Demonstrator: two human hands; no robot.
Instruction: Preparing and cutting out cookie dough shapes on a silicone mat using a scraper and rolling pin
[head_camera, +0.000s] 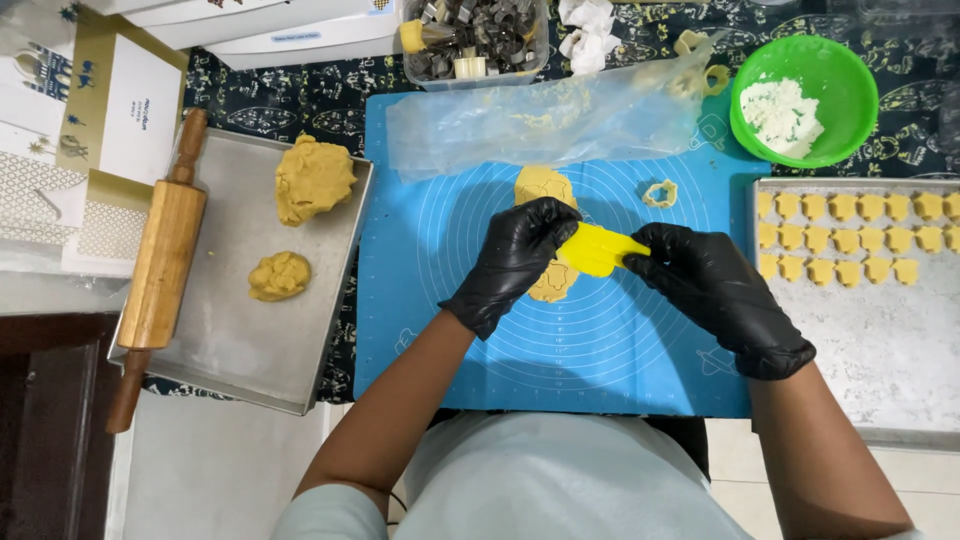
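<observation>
Head view: both hands wear black gloves and meet over a blue mat (640, 370) on the desk. The left hand (512, 258) and right hand (712, 290) each pinch one end of a yellow scraper (598, 250), grips pressed together on it, holding it just above the rolled dough (545, 195) at the mat's centre. A small cut-out ring (660, 193) lies on the mat to the right. Left of the mat, a tray (240, 350) holds two dough lumps (313, 178), with a rolling pin (165, 260) on its edge. At right, a second tray (880, 350) carries rows of cut cookies (850, 235); a green bowl (850, 70) of flour stands behind it.
</observation>
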